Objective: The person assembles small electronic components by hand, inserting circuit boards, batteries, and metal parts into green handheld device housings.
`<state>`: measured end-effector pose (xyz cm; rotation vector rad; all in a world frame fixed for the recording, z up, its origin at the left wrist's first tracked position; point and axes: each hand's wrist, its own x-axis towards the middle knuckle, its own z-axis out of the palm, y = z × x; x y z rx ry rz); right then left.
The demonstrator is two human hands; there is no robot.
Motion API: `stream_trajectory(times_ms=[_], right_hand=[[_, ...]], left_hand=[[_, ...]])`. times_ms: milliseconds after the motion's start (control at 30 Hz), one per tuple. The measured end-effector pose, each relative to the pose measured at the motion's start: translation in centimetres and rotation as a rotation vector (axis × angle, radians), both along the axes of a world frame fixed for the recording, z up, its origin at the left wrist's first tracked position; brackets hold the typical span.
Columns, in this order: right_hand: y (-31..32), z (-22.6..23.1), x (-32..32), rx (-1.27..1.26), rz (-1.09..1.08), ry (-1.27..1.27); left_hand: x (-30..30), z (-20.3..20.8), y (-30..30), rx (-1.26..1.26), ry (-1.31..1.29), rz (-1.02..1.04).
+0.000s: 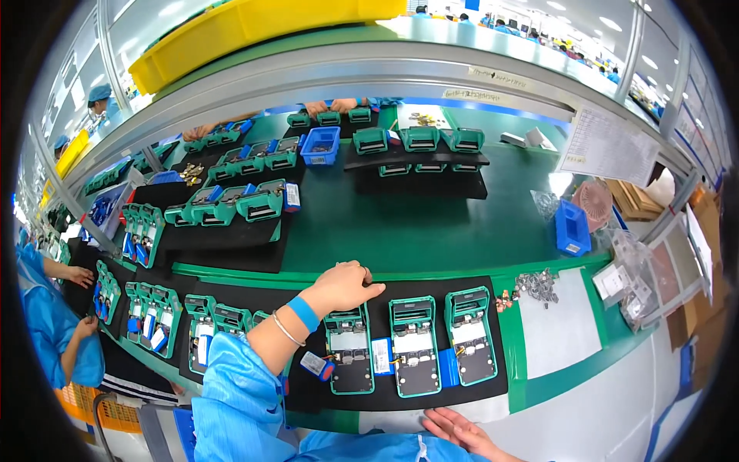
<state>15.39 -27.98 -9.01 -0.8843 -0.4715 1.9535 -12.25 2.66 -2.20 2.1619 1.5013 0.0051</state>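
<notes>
My L hand [342,287] curled o/ green-framed rect. unit [352,356], can't tell hold; R hand [459,431] slack, empty. Prob. assy; next needs precision.

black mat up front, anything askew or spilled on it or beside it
One blue-and-white pack lies slanted by the green case nearest the left hand; the two packs to its right sit straighter. Small metal parts lie heaped beside the mat, loose rather than boxed, though perhaps on purpose.
</notes>
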Motion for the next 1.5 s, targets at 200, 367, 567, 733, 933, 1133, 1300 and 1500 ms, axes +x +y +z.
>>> stream_trajectory(times_ms=[200, 367, 567, 733, 933, 1133, 1300, 1500], right_hand=[[3.7, 1.0, -1.2, -0.329, -0.020, -0.122], [4.5, 2.5, -2.0, -0.308, -0.020, -0.337], [2.8, 1.9, -0.6, -0.296, 0.048, -0.357], [2.6, 3.7, 0.2, -0.224, 0.005, -0.431], [4.6, 3.9, 3.4, 0.050, -0.078, -0.422], [14.0, 5.8, 7.0, 0.138, -0.207, -0.573], [24.5, 4.8, 7.5, 0.198, -0.196, -0.882], [34.9, 3.6, 3.8, 0.716, -0.019, -1.342]], left_hand=[[-0.6, 0.1, 0.2, 0.000, -0.026, -0.014], [-1.0, 0.1, 0.8, -0.091, -0.156, -0.056], [-0.2, -0.9, 0.8, -0.044, -0.022, -0.152], [0.4, -1.8, 1.2, -0.139, -0.065, -0.123], [0.5, -0.2, 0.0, -0.203, -0.329, -0.033], [-0.5, 0.2, 0.0, -0.232, -0.415, 0.114], [-2.3, -3.6, -2.7, -0.352, -0.801, 0.455], [-1.1, -1.8, -11.2, -0.745, -0.987, 0.862]])
